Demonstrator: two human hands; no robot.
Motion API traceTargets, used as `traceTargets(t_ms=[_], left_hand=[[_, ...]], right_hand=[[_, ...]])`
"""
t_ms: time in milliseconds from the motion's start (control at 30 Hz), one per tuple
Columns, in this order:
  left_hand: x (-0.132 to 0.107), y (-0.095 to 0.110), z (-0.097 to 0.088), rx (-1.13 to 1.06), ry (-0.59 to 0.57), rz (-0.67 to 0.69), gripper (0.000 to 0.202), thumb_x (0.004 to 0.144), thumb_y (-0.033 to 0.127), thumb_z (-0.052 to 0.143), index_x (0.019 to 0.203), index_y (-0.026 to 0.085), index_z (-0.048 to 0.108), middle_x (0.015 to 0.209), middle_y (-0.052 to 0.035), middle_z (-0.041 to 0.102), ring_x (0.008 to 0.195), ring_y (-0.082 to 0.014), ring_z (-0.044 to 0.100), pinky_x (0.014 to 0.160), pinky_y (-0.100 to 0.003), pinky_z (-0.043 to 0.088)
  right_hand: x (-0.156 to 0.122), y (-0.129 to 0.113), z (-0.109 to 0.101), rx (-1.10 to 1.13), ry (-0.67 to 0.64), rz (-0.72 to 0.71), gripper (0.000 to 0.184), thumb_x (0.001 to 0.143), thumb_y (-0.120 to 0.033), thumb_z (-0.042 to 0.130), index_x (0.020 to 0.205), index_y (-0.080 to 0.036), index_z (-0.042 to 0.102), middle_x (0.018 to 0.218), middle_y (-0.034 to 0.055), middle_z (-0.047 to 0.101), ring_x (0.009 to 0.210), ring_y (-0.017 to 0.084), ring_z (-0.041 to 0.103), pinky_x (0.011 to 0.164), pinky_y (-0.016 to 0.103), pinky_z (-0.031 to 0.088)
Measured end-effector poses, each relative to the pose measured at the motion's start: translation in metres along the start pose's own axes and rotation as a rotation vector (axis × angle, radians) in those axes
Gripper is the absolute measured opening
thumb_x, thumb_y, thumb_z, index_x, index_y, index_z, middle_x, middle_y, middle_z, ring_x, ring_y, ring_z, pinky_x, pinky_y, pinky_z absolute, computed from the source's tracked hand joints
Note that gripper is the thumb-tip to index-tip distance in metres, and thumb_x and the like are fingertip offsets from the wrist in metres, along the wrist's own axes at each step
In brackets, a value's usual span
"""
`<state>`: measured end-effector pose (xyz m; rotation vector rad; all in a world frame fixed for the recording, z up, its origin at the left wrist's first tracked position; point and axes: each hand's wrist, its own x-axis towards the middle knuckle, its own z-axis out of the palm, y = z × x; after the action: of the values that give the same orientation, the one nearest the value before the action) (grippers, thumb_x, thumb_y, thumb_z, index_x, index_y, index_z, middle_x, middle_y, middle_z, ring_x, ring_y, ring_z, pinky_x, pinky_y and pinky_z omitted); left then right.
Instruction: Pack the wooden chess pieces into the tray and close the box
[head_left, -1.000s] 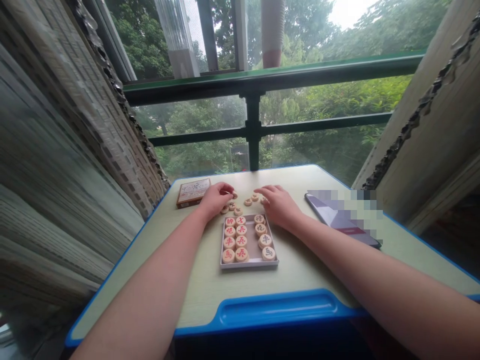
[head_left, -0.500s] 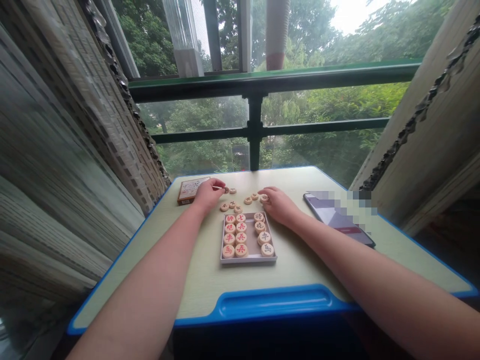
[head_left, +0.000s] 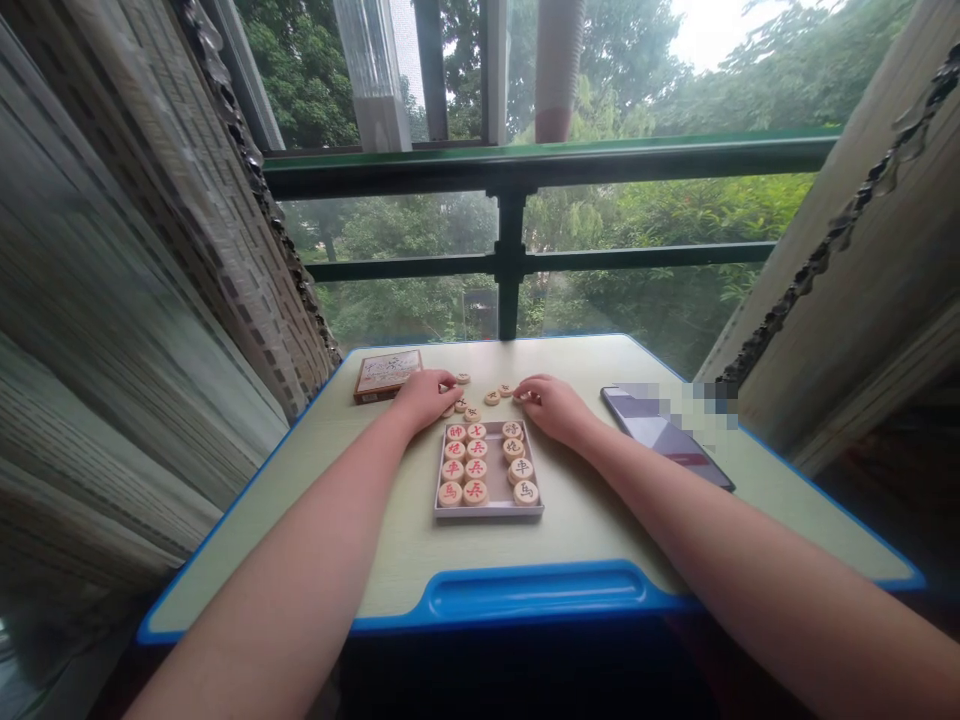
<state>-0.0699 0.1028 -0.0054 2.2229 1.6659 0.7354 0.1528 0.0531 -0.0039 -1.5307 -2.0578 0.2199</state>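
Observation:
A shallow grey tray [head_left: 487,510] lies in the middle of the table and holds several round wooden chess discs [head_left: 474,468] with red or dark characters. More loose discs [head_left: 491,397] lie on the table just beyond it. My left hand [head_left: 426,396] rests palm down on the loose discs at the tray's far left corner, fingers curled over them. My right hand [head_left: 553,405] lies at the far right corner, fingertips touching a disc [head_left: 517,397]. What either hand holds is hidden.
A flat brown box [head_left: 386,374] sits at the table's far left. A phone [head_left: 664,432] lies to the right. The table [head_left: 600,520] has a blue rim with a groove at the near edge. Window railing stands behind, bamboo blinds on both sides.
My left hand has come back from near the brown box towards the loose discs by the tray. My right hand has barely moved. The camera has tilted slightly.

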Motion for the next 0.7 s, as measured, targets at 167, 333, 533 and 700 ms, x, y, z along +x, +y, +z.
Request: traceTargets(t_ms=[167,333,533,700], left_hand=[[0.001,-0.003,0.001,-0.032,-0.004,0.015,0.030,0.072,0.033,0.058,0.098,0.019,0.065,0.098,-0.0066,0.068,0.081,-0.0204,0.062,0.074,-0.030,0.046],[-0.001,-0.001,-0.001,-0.255,0.005,-0.040,0.030,0.068,0.021,0.061,0.098,0.017,0.065,0.101,-0.0073,0.068,0.089,-0.0189,0.062,0.082,-0.029,0.047],[-0.005,0.010,-0.008,-0.492,0.024,-0.105,0.033,0.068,0.021,0.060,0.100,0.013,0.063,0.107,-0.0105,0.065,0.095,-0.0188,0.060,0.082,-0.031,0.048],[-0.009,0.016,-0.008,-0.305,-0.086,-0.063,0.030,0.064,0.029,0.065,0.090,0.015,0.067,0.094,-0.0103,0.067,0.087,-0.0237,0.062,0.078,-0.036,0.048]], right_hand=[[0.000,-0.004,-0.003,-0.020,-0.013,0.063,0.025,0.075,-0.008,0.052,0.089,-0.020,0.070,0.096,0.0040,0.070,0.087,0.017,0.062,0.082,0.026,0.046],[0.000,-0.004,-0.001,-0.028,-0.003,0.023,0.028,0.075,-0.006,0.050,0.092,-0.017,0.069,0.101,0.0065,0.069,0.092,0.018,0.061,0.084,0.026,0.045],[0.000,-0.004,0.001,-0.001,-0.012,0.001,0.028,0.078,-0.006,0.049,0.093,-0.018,0.069,0.102,0.0059,0.069,0.094,0.018,0.062,0.084,0.027,0.045],[0.001,-0.003,0.001,0.009,-0.009,-0.021,0.024,0.076,-0.006,0.052,0.083,-0.019,0.070,0.096,0.0043,0.070,0.089,0.017,0.063,0.082,0.026,0.046]])
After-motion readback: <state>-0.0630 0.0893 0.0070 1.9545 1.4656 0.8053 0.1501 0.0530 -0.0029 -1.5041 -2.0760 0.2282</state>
